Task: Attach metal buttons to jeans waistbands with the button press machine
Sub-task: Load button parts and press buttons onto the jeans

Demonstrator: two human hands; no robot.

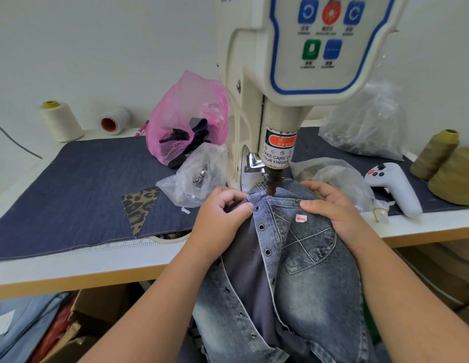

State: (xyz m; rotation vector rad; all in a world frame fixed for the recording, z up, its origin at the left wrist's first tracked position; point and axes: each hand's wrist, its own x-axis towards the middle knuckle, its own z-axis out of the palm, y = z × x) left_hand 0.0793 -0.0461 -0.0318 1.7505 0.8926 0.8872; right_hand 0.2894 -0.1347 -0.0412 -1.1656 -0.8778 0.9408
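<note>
Far left, bench back: cream thread cone (60,121) upright; white spool (113,119) lying on its side beside it.
Bench cover: denim cloth (78,189) with leopard-print patch (140,205).
Bags: pink bag (187,119) behind clear bag (195,174) of metal parts.
Left hand (222,218): fingers curled, pinching waistband edge.
Jeans (293,258): waistband directly under press head (271,186) of button press machine (280,87); eyelets run along the placket.
Right hand (330,208): thumb pressed on waistband, fingers curled over the fabric.
Right: white controller (395,184); olive thread cones (448,166).
</note>
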